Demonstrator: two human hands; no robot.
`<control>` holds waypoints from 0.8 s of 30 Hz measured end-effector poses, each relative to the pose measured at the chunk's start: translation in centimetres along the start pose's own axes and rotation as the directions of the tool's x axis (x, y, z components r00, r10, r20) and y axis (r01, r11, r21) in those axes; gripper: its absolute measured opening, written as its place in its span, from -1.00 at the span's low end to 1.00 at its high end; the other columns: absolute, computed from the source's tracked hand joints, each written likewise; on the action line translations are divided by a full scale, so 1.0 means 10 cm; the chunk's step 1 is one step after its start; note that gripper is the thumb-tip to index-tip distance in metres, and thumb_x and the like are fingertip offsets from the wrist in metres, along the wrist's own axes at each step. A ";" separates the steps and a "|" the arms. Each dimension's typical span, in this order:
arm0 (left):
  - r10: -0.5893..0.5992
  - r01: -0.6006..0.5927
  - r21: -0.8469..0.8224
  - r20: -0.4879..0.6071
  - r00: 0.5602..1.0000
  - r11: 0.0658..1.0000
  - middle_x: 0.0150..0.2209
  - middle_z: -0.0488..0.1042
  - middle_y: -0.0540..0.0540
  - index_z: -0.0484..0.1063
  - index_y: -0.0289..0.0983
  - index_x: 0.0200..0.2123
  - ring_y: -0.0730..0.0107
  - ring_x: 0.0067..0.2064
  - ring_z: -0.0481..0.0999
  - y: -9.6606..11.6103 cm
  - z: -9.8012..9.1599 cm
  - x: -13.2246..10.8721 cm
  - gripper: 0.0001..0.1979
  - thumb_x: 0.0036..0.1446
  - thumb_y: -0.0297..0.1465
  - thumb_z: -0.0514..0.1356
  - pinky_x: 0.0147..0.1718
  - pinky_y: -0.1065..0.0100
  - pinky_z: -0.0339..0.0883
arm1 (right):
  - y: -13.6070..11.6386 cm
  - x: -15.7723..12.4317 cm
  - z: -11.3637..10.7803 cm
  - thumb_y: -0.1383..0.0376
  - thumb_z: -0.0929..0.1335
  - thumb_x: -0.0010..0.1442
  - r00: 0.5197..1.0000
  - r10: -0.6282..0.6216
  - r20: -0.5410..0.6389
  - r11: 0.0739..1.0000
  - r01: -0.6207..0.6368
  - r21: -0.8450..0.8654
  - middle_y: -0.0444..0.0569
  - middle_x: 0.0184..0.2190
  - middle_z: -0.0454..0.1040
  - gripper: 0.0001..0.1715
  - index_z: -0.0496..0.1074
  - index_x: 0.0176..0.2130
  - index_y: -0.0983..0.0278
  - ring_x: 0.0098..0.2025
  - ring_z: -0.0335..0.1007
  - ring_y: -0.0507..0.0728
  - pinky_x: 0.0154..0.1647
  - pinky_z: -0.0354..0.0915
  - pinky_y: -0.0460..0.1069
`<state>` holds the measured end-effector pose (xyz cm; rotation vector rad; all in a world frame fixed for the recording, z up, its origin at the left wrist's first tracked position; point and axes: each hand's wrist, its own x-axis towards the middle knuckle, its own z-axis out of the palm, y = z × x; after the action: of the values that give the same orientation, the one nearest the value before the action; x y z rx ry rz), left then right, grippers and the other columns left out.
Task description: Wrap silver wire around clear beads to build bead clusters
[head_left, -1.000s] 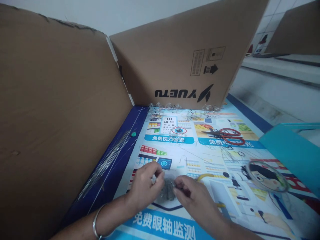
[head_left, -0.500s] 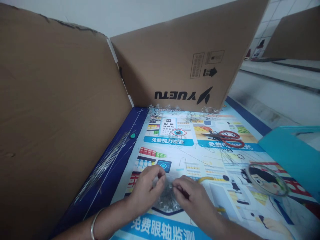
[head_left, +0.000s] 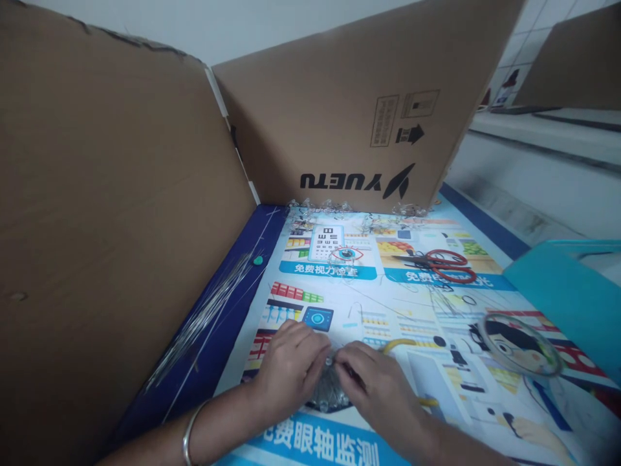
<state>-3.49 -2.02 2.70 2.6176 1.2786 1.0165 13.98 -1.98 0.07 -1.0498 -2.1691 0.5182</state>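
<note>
My left hand (head_left: 294,362) and my right hand (head_left: 376,378) come almost fingertip to fingertip low in the middle of the head view. Both are closed in a pinch. A tiny clear piece shows between the fingertips, too small to name, and I cannot tell which hand grips it. Just below and between the hands lies a heap of clear, shiny small pieces (head_left: 330,391), partly covered by my left hand. A silver bangle (head_left: 188,437) circles my left wrist.
Red-handled scissors (head_left: 444,264) lie at the back right, near loose thin wires. A round clear dish (head_left: 521,346) is at right, beside a teal folder-like object (head_left: 567,291). Straight wires (head_left: 208,317) lie at left. Cardboard panels (head_left: 339,129) wall the left and back.
My left hand has moved slightly right, closing its fingers toward my right hand and covering more of the heap. My right hand has stayed nearly in place.
</note>
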 end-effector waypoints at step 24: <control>0.184 -0.228 0.116 0.301 0.936 0.967 -0.49 0.31 -0.03 0.28 -0.31 -0.46 0.35 -0.40 0.21 0.00 -0.16 0.03 -0.84 0.12 -0.61 0.03 -0.37 0.31 0.04 | -0.08 0.00 -0.08 0.51 0.21 0.06 0.985 0.060 0.164 0.998 -0.054 -0.044 -0.10 -0.46 0.37 -0.84 0.22 -0.41 0.25 -0.43 0.31 0.07 -0.42 0.19 -0.05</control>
<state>-4.29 -2.18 4.12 2.9260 1.0686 0.5420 14.14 -2.42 1.09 -1.1283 -2.3079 0.6100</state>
